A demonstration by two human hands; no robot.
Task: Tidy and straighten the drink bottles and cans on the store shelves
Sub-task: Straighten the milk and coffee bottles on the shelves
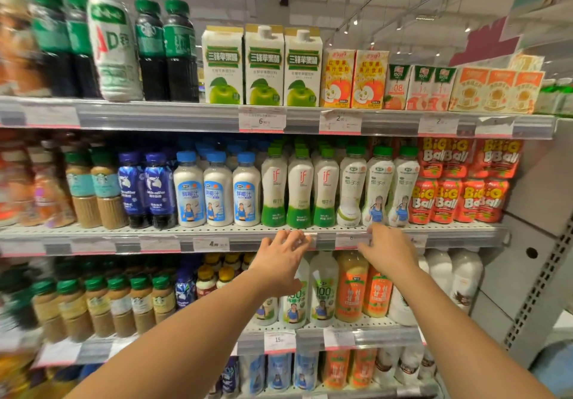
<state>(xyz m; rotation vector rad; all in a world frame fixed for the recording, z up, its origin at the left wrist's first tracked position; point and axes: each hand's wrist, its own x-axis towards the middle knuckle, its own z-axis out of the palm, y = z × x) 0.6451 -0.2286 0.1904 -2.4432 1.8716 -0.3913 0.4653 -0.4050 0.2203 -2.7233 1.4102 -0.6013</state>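
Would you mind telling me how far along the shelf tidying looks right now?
Done: the green-capped if bottles and the blue-capped coconut milk bottles stand upright, labels forward. In hand: both hands, left and right, reach open toward the middle shelf edge, holding nothing. Left: the white AD bottle on the top shelf leans among dark bottles.

The bottles left of the blue coffee bottles (145, 187) are smeared, and their labels cannot be read. The picture's left edge cuts them off. The small print on the price tags (262, 119) is too tiny to read. Below, two arms hide part of the coconut bottles (322, 290).
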